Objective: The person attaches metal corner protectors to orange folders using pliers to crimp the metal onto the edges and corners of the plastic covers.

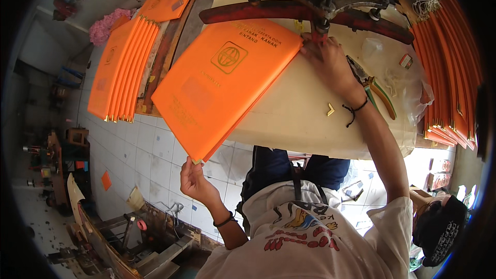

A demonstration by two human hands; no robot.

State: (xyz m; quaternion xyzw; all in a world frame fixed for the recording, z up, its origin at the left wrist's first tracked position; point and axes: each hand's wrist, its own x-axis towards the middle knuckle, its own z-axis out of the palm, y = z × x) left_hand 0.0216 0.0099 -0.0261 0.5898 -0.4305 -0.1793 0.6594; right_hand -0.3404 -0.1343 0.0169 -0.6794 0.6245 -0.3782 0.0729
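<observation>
An orange folder (201, 88) with gold print and an emblem lies slanted across the table's front edge, its lower corner jutting out. My left hand (199, 182) pinches that lower corner, where a small gold metal corner piece (196, 161) shows. At the folder's far right corner, beneath the dark red metal arm of a press (319, 28), my right hand (330, 64) has its fingers closed on the cover; the fingertips are partly hidden. Green-handled pliers (381, 95) lie beside my right wrist. A loose gold corner piece (330, 109) rests on the tabletop near my forearm.
Stacked orange folders with gold corners (121, 70) stand at the left, and more folders (447, 72) at the right. Clear plastic bags (413, 93) lie on the table (294, 124). A person in a black cap (439, 227) is at the lower right.
</observation>
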